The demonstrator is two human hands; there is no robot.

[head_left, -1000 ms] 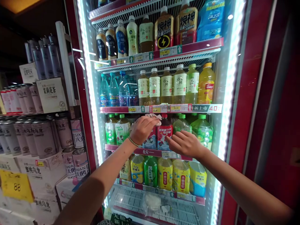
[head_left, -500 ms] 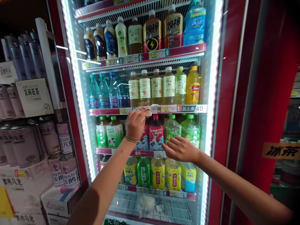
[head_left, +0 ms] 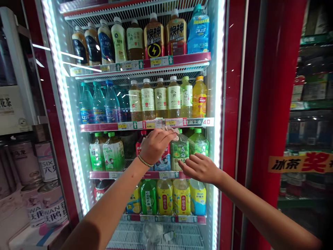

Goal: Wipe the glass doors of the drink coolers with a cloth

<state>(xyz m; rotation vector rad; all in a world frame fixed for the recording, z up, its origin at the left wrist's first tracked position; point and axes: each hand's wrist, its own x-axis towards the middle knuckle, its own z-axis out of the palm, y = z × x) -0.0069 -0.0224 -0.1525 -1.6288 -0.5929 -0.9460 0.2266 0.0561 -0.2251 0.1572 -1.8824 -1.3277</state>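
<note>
My left hand (head_left: 156, 145), a band around its wrist, is closed on a crumpled pale wipe (head_left: 170, 132). It presses the wipe to the glass front of a lit drinks cooler, just under a price strip (head_left: 191, 122) and in front of red-capped bottles and a green plum drink bottle (head_left: 180, 147). Lower and to the right, my right hand (head_left: 199, 168) is a loose fist with curled fingers; nothing shows in it, and its palm side is hidden. It is close to the glass, before a second green bottle (head_left: 199, 142); whether it touches cannot be told.
Several shelves of bottles stand behind the glass, between bright light strips (head_left: 218, 114). A clear plastic bag (head_left: 152, 233) lies on the bottom rack. Pink tins (head_left: 53, 199) are stacked at the left. A red frame (head_left: 235, 114) borders the cooler on the right.
The view has swung to the right. My left hand has slid the wipe rightward along the glass and slightly below the price strip. My right hand has hardly moved in the picture.
</note>
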